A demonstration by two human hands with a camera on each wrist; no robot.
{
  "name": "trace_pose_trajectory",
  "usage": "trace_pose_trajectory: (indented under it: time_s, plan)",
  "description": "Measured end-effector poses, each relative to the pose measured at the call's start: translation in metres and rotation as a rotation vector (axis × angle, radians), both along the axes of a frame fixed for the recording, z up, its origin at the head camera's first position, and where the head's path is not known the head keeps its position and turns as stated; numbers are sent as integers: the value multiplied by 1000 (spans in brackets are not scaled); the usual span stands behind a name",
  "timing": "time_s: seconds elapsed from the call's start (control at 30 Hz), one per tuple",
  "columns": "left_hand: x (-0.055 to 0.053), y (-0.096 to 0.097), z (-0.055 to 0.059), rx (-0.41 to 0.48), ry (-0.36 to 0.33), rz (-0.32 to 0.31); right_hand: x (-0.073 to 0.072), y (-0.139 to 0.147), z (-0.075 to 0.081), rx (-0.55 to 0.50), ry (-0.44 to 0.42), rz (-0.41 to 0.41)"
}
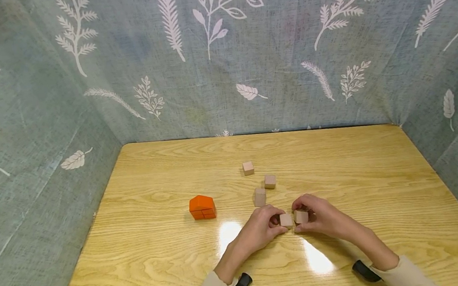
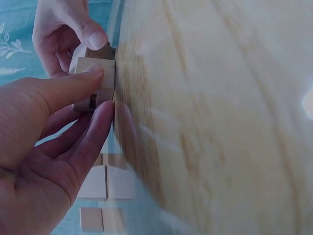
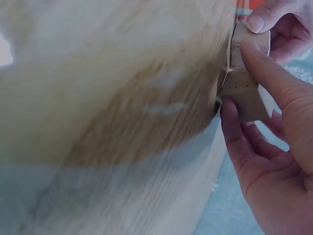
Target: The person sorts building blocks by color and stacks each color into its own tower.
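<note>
Near the front middle of the wooden table, my left hand (image 1: 262, 227) pinches a small plain wooden block (image 1: 286, 221) between thumb and fingers. Facing it, my right hand (image 1: 323, 217) grips a second wooden block (image 1: 301, 216), with only a narrow gap between the two in the head view. Both blocks sit low at the tabletop. In the left wrist view, the left thumb lies along the face of its block (image 2: 95, 66). From the right wrist, the right hand's block (image 3: 243, 93) shows small dark dots on one face.
Beyond the left hand lie three more wooden blocks: a longer one (image 1: 260, 197), a cube (image 1: 270, 181) and a farther cube (image 1: 248, 168). An orange house-shaped block stack (image 1: 202, 207) stands to their left. Patterned blue-green cloth (image 1: 189, 100) walls the table's back and sides.
</note>
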State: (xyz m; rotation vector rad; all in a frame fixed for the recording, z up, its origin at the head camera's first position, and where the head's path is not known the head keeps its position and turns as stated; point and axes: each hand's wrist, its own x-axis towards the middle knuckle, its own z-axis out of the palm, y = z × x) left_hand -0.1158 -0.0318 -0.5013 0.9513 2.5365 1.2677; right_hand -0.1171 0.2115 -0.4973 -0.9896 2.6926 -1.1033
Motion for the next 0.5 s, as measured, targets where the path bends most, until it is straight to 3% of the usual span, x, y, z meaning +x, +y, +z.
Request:
trace_pose_trajectory:
  time_s: [0.3, 0.5]
  plan:
    - [0, 0, 0, -2, 8, -4, 2, 1, 2, -45, -38, 73]
    - [-1, 0, 0, -8, 10, -7, 2, 0, 1, -57, -4, 99]
